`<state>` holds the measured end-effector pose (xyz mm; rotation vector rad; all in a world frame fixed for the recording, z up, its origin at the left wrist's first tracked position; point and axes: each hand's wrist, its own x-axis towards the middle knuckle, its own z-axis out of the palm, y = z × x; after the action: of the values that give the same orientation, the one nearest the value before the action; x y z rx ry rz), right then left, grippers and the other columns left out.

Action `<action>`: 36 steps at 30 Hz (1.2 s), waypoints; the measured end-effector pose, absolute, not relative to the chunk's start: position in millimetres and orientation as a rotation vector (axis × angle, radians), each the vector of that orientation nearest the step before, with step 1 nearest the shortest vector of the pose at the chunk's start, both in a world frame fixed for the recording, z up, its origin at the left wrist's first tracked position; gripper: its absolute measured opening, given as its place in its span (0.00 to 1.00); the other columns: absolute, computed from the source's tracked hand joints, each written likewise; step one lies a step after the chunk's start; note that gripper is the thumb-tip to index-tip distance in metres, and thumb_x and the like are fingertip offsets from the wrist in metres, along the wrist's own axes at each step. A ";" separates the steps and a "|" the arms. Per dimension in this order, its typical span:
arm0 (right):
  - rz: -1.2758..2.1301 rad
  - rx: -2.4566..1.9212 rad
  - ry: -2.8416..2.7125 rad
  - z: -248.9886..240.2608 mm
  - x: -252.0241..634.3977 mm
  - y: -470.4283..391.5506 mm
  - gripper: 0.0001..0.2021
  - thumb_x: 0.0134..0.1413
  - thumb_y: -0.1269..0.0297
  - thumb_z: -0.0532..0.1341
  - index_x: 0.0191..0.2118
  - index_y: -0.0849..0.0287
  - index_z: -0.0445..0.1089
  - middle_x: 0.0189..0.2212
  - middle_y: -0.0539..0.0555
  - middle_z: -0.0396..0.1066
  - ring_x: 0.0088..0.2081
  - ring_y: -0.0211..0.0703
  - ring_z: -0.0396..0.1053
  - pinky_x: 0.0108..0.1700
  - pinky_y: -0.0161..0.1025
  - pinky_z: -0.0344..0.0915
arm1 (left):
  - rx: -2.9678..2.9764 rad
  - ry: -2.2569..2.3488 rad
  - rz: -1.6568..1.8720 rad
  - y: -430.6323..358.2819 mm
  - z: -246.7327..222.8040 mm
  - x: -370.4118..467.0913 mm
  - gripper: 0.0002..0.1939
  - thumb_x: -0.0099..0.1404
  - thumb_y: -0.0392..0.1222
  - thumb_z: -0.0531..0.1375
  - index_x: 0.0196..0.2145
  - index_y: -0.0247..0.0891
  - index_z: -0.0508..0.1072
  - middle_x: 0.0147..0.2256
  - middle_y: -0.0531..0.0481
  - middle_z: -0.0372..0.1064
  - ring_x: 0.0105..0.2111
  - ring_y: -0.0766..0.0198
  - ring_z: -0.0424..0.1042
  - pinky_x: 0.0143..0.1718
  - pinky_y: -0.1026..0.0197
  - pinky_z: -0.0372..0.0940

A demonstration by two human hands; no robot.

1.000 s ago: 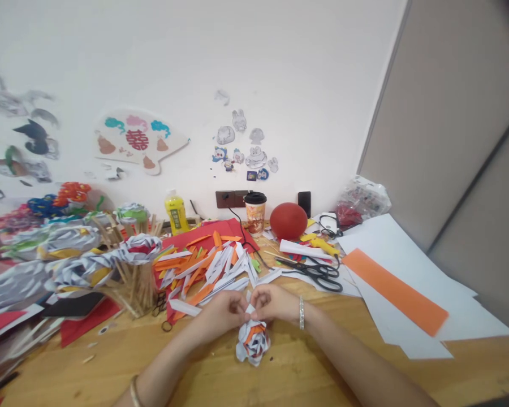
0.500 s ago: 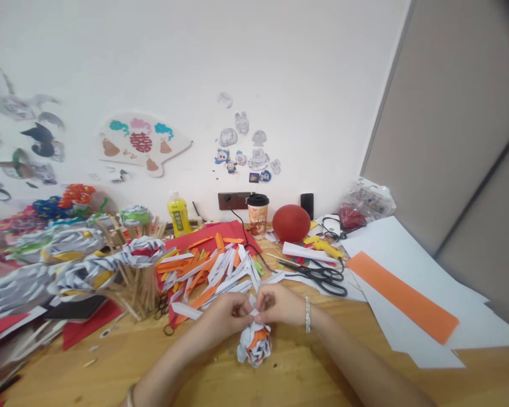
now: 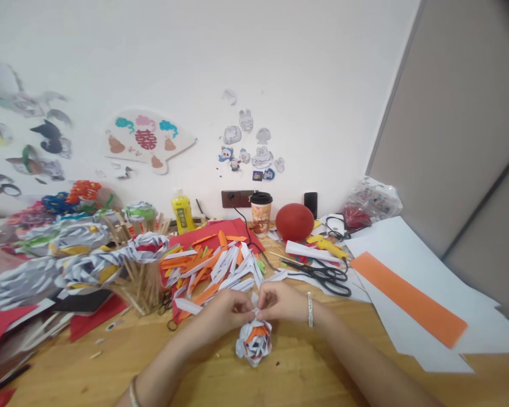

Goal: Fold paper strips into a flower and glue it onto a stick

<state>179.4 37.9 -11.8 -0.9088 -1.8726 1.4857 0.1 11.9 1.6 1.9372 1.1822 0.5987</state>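
Near the table's front middle, a white-and-orange folded-paper flower (image 3: 254, 342) hangs tilted toward me from my fingertips. My left hand (image 3: 227, 312) pinches its upper edge from the left, thumb and fingers closed. Opposite it, my right hand (image 3: 280, 302) pinches the same edge, fingertips close to the left ones. A strip of white paper sticks up between the two hands. Just beyond them lies a heap of folded paper strips (image 3: 220, 263), white and orange, partly on red paper (image 3: 233, 229).
Black scissors (image 3: 326, 277) and a yellow glue gun (image 3: 328, 247) lie right of the heap. White sheets with an orange strip (image 3: 407, 297) cover the right side. Finished paper flowers (image 3: 91, 268) and wooden sticks (image 3: 139, 288) crowd the left. A cup (image 3: 261, 215), bottle (image 3: 182, 212) and red balloon (image 3: 294, 223) stand behind.
The view has shifted slightly, so the background sits a little further right. Both hands keep their pinch on the paper flower, which has turned slightly.
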 end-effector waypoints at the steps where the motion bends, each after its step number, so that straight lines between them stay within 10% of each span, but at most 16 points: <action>1: 1.534 -0.884 -1.863 -11.8 181.1 39.6 0.15 0.30 0.61 0.68 0.22 0.62 0.62 0.19 0.45 0.64 0.23 0.34 0.63 0.25 0.31 0.57 | 1.911 1.163 0.605 11.3 3.2 0.1 0.11 0.53 0.44 0.57 0.21 0.32 0.70 0.18 0.58 0.56 0.20 0.71 0.52 0.20 0.70 0.48; 36: 0.932 -1.069 -1.666 -20.1 161.5 26.6 0.05 0.42 0.75 0.58 0.27 0.59 0.69 0.23 0.49 0.68 0.27 0.37 0.66 0.31 0.33 0.63 | 1.086 1.022 0.843 1.5 6.2 16.8 0.22 0.56 0.59 0.51 0.35 0.37 0.65 0.24 0.52 0.67 0.22 0.65 0.68 0.21 0.65 0.60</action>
<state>161.5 26.6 -20.1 -1.0691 -1.6657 0.9320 16.8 1.5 6.2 1.0863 1.0216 0.8426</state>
